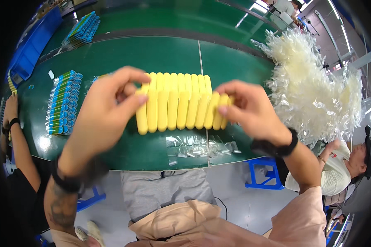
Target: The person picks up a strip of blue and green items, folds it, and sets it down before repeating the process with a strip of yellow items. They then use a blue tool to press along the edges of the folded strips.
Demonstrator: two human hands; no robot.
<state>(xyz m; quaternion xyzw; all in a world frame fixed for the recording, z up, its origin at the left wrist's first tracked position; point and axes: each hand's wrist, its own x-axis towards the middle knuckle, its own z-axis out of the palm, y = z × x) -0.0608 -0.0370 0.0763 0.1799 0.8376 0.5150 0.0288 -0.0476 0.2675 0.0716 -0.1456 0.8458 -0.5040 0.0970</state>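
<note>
Two overlapping rows of yellow round-ended sticks lie in front of me on the green table point(123, 158). The far row point(181, 82) lies flat and partly hidden; the near row point(172, 110) overlaps its lower part and fans out. My left hand point(105, 105) pinches the left end of the near row between thumb and fingers. At the right end, my right hand point(251, 107) closes thumb and fingers on the last sticks, which tilt. Small clear plastic pieces point(198, 150) are scattered just below the rows, near the table edge.
Blue-and-green packed items point(64, 105) are stacked at the left, with another stack point(83, 28) farther back beside a blue bin point(37, 43). Clear plastic bags point(313, 86) are heaped at the right. A co-worker's hand point(11, 109) is at far left; another person point(338, 164) sits right.
</note>
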